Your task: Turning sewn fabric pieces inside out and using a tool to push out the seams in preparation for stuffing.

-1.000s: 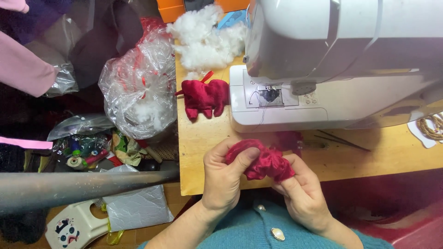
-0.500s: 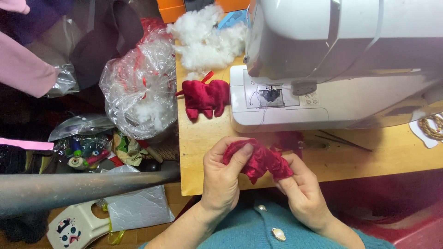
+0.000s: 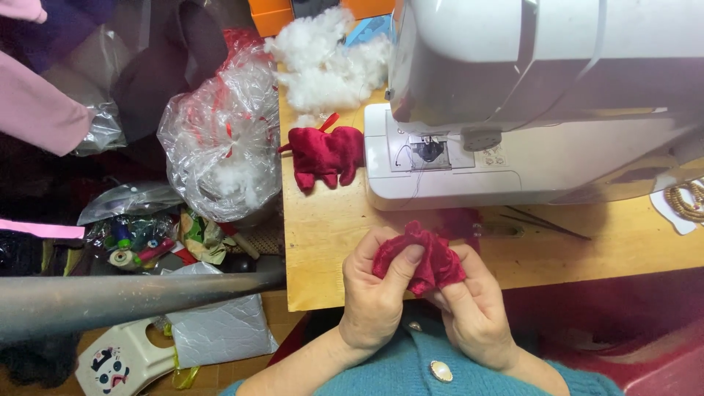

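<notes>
Since a moment ago we have bunched the red velvet piece (image 3: 419,257) tighter; our left hand (image 3: 375,293) and right hand (image 3: 473,312) both pinch it at the table (image 3: 323,242) edge, before the sewing machine (image 3: 513,110); the shaping seems underway.

A bare strip of the wooden bench (image 3: 323,249) lay open between the near edge and the white sewing machine (image 3: 513,147), wide enough for a hand to pass on the left. The machine body blocked the whole rear right. A stuffed red velvet toy (image 3: 326,155) lay just beside the machine's left end, narrowing that gap. White fibre stuffing (image 3: 323,66) filled the rear left corner. A bulging clear plastic bag (image 3: 220,147) crowded the bench's left edge. A grey metal bar (image 3: 125,297) crossed below left.
</notes>
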